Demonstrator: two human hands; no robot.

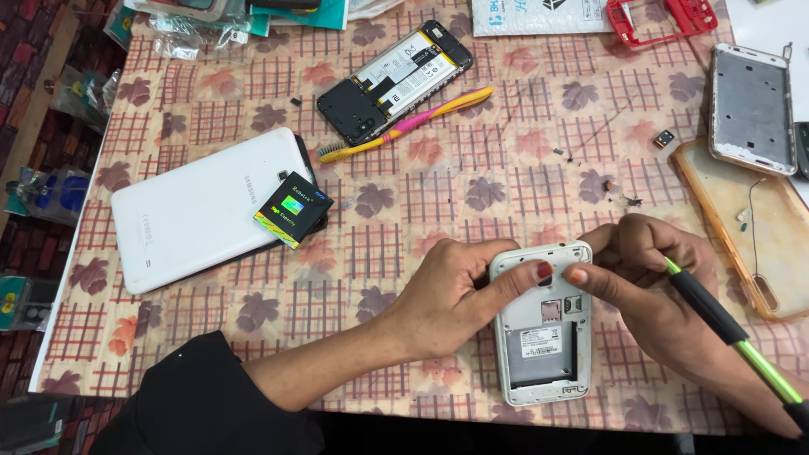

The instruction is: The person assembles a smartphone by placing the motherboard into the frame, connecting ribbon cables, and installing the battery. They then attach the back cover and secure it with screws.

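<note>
A white phone with its back cover off and battery bay bare lies face down near the table's front edge. My left hand grips its upper left side, thumb pressed on the top edge. My right hand touches the phone's top right corner with a fingertip and holds a black and green screwdriver, whose handle runs down to the lower right. The tool's tip is hidden under my fingers.
On the patterned tablecloth lie a white tablet with a black and yellow battery on it, an opened black phone, a pink-yellow toothbrush, a white phone frame, a clear orange case, a red frame and small loose parts.
</note>
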